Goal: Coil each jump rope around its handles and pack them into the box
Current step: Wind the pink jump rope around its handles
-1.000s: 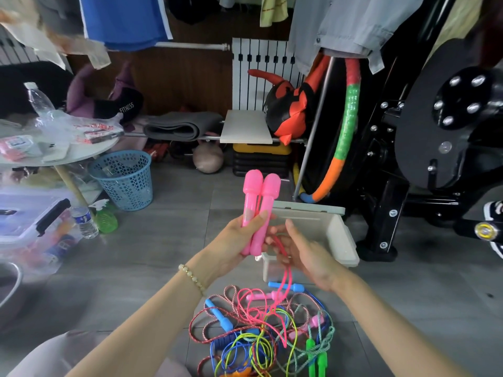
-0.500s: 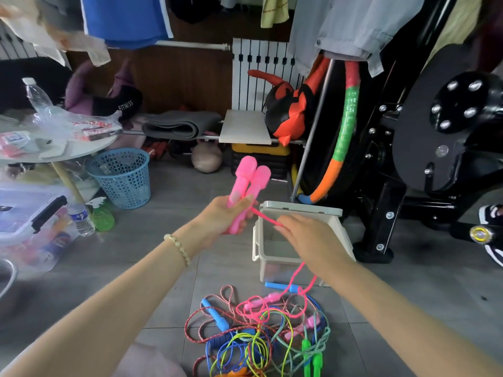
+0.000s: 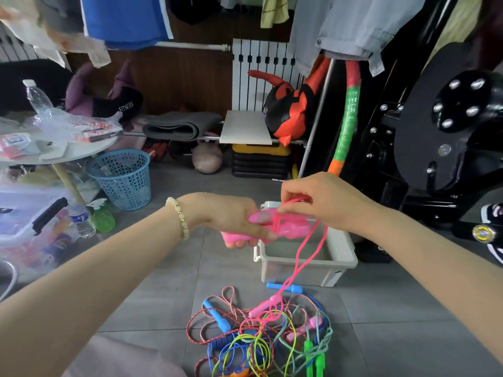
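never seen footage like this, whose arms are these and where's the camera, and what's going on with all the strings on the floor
There is no machine here. These are a person's two bare arms, filmed by a wide-angle camera worn on their head that looks forward and down. That is why the arms reach in from the bottom corners.

The left hand grips a pair of pink handles, held together and lying roughly level. The right hand pinches the pink cord just above them, apparently to wind it round. The rest of the cord hangs down to the floor.

There it runs into a tangled pile of jump ropes in blue, green, yellow and pink. Behind the pile stands an open white box, where the coiled ropes are meant to go.
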A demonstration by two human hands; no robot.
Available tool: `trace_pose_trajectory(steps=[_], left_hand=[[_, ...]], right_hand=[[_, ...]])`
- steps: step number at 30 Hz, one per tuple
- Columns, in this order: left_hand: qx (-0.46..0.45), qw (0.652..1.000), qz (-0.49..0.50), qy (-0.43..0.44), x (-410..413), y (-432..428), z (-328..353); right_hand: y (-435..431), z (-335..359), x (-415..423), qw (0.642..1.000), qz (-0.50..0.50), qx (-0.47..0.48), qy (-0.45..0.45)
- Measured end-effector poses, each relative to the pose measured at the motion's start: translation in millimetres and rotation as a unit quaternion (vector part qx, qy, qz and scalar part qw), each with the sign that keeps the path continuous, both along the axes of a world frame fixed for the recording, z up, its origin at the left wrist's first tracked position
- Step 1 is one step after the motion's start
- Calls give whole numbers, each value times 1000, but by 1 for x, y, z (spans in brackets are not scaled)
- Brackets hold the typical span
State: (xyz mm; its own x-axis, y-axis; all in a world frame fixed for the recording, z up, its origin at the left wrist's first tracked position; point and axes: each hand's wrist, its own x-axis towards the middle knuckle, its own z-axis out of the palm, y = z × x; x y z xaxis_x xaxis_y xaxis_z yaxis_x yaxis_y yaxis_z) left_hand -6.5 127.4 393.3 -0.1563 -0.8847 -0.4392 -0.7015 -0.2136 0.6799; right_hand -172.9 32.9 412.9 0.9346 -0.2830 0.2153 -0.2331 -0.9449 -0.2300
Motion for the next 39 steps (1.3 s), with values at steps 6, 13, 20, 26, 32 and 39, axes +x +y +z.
trace_pose_trajectory(steps=[6, 13, 20, 26, 32, 39], left_hand=[[-57, 993, -52, -84, -21, 6, 5], [-96, 993, -65, -22, -34, 18, -14], [-136, 984, -30, 110, -29, 24, -29], [-129, 977, 53, 162, -19, 21, -34], [-107, 966, 100, 212, -15, 19, -50], [-97, 959, 160, 213, -11, 12, -73]], right_hand=[[-8, 11, 7, 970, 22, 216, 107], [-6, -18, -2, 922, 13, 366, 128], [-6, -40, -13, 753, 20, 657, -20], [-3, -60, -16, 659, 51, 744, -100], [5, -94, -12, 682, 38, 718, -132], [18, -115, 4, 772, -35, 610, -175]])
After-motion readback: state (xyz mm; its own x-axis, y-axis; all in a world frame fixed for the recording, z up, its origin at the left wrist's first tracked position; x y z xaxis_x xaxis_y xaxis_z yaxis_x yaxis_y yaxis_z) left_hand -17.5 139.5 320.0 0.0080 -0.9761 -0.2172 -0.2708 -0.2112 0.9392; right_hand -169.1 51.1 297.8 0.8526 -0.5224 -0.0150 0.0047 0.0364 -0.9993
